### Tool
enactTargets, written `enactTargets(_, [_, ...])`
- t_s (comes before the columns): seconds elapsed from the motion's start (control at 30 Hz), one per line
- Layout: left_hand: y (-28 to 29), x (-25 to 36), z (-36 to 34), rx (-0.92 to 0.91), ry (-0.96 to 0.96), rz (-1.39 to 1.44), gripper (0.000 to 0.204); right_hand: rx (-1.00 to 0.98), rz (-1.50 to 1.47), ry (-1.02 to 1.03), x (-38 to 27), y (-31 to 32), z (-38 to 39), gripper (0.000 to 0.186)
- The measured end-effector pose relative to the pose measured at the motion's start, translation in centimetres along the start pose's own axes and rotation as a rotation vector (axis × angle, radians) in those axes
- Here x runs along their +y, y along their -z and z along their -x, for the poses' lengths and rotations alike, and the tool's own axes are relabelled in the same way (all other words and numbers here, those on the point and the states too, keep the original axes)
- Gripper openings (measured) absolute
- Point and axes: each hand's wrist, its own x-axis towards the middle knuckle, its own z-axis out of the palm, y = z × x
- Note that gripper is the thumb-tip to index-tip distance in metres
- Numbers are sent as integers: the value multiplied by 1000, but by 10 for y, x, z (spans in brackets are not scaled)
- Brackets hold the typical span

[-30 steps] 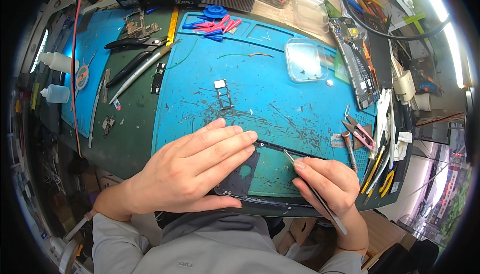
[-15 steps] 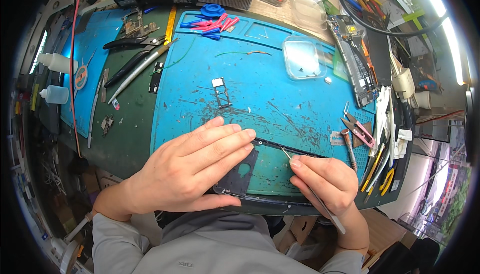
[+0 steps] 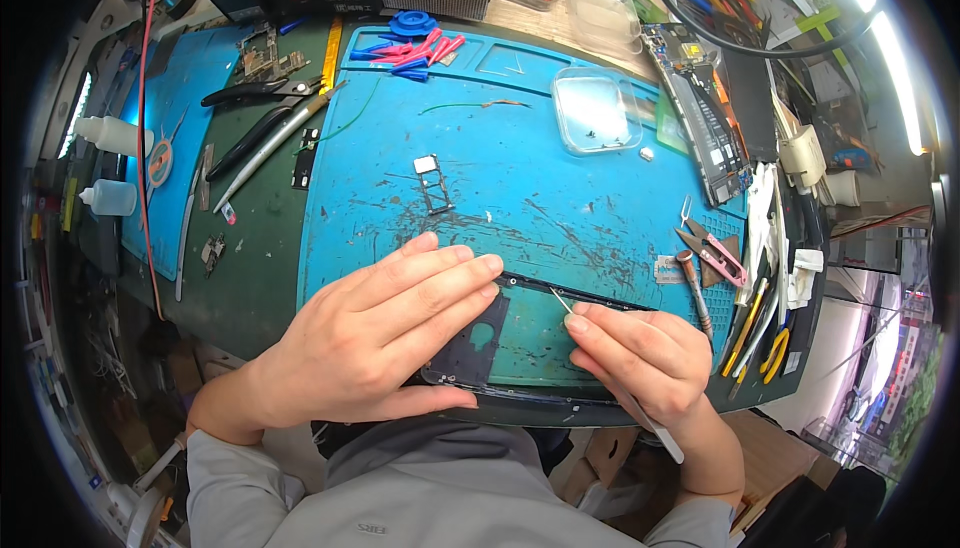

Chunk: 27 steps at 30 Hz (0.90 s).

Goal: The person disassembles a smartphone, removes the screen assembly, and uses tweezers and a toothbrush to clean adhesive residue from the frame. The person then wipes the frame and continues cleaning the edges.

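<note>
A dark, thin phone frame (image 3: 468, 353) lies along the near edge of the blue mat, and green mat shows through its open middle. My left hand (image 3: 375, 333) spans its left end, fingers stretched over the far rail and thumb along the near rail, gripping it. The palm hides that end. In my right hand (image 3: 650, 358) metal tweezers (image 3: 640, 413) are pinched between thumb and fingers. Their tip points at the inner side of the far rail; whether it touches, I cannot tell. A small SIM tray (image 3: 433, 185) lies beyond my left fingertips.
The blue mat (image 3: 560, 218) bears a clear plastic box (image 3: 596, 113) and blue and pink clips (image 3: 420, 51). To the right are an opened phone (image 3: 697, 113), pink-handled snips (image 3: 715, 258) and a brush-like tool (image 3: 694, 293). Pliers (image 3: 255, 93) and bottles (image 3: 110, 198) stand left.
The whole view has shifted slightly. The tweezers' tip sits a little further left along the far rail, my right hand moving with it. My left hand keeps its place on the frame.
</note>
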Motion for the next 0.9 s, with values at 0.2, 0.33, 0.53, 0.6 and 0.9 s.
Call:
enactTargets(0.2, [0, 0, -1, -7, -14, -17, 83, -2, 14, 15, -1, 0, 0, 33])
enactTargets(0.33, [2, 1, -1, -16, -9, -35, 85, 1, 9, 32, -1, -1, -3, 32])
enactTargets(0.53, [3, 8, -16, 128, -66, -155, 65, 50, -6, 23, 0, -3, 0, 31])
enactTargets(0.6, [0, 6, -25, 180, -94, -145, 52, 47, -42, 22, -1, -1, 0, 30])
enactTargets(0.9, [-19, 12, -31, 189, -221, 27, 19, 62, -199, 183, -2, 7, 4, 24])
